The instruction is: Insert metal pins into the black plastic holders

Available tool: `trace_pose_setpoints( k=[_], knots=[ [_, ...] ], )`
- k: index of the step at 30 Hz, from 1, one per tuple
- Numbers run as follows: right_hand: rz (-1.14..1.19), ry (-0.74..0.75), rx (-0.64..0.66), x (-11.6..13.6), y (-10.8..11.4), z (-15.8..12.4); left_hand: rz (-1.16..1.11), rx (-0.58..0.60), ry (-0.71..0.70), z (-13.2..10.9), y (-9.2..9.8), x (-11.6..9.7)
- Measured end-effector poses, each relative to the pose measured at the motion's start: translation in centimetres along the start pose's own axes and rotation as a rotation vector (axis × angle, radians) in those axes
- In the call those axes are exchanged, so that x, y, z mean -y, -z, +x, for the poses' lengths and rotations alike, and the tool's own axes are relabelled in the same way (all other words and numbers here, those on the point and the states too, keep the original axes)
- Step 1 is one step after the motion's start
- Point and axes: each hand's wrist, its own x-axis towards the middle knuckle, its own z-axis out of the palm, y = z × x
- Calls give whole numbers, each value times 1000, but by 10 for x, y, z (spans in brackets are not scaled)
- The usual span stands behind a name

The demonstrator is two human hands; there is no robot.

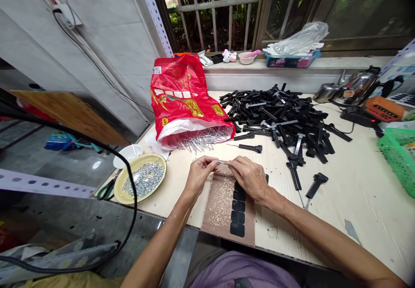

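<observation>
The thin silver metal pin [221, 162] is so slight that a loose pinch could let it slip. It would then likely drop onto the brown rectangular pad [220, 206] or be lost among the like pins spilling from the red plastic bag [184, 100] at 11 o'clock. Uneven pressure from the two sides might bend it, and an end could prick a fingertip.

The pin lies level between the hands, above the pad's 12 o'clock end, near the front edge of the pale wooden bench [356, 184]. The left hand [198, 173] has its grip pressed together on the 9 o'clock end, and the right hand [249, 176] pinches the 3 o'clock end. The pin looks straight, bright and bare. The heap of black plastic handles [282, 115] lies at 1 o'clock, and the round yellow plate [142, 180] at 9 o'clock.
</observation>
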Motion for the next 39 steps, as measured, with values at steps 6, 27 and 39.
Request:
trace_pose_setpoints(
  k=[6, 27, 39],
  knots=[
    [-108, 9, -54, 1, 5, -3, -100, 40, 130, 1, -5, 1],
    [-318, 41, -143, -11, -12, -17, 133, 104, 92, 1, -14, 17],
    [161, -206, 98, -19, -6, -15, 241, 77, 12, 3, -18, 14]
  ],
)
